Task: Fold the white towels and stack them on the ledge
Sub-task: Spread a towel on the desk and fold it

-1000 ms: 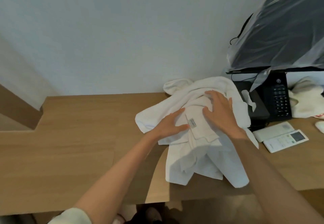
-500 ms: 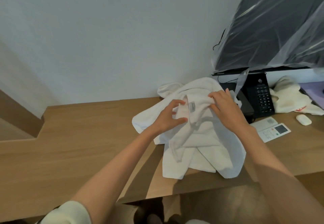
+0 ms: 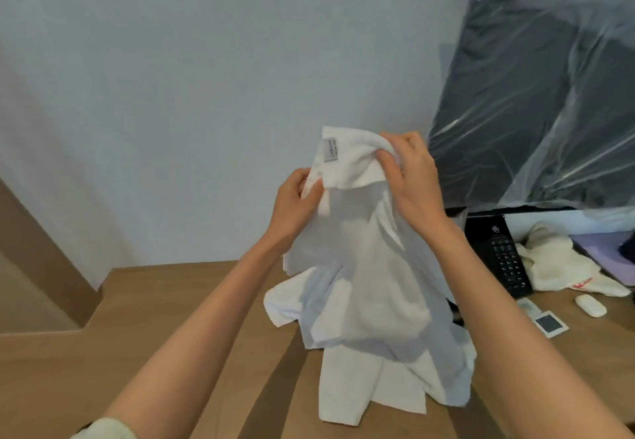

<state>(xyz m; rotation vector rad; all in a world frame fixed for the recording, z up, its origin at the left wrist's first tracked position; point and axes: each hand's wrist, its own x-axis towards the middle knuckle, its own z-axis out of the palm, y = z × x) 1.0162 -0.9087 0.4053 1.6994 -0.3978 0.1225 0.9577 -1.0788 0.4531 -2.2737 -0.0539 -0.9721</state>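
On the wooden ledge (image 3: 165,304), one white towel (image 3: 360,284) had its lower folds heaped, hiding part of one black telephone (image 3: 501,253) below one plastic-wrapped screen (image 3: 532,95); one cream cloth (image 3: 556,263) and one white mouse (image 3: 590,305) lay further right. The left hand (image 3: 297,198) pinched the raised towel's left edge with curled fingers. The right hand (image 3: 415,177) gripped its top hem beside the grey label (image 3: 330,150).

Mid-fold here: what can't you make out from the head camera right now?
All in the head view:
- Towel count: the held white towel drapes over whatever lies beneath it.
- Label print: too small.
- Left hand fingers: tucked behind the cloth.
- Wrapped screen: cut off by the top and right edges.
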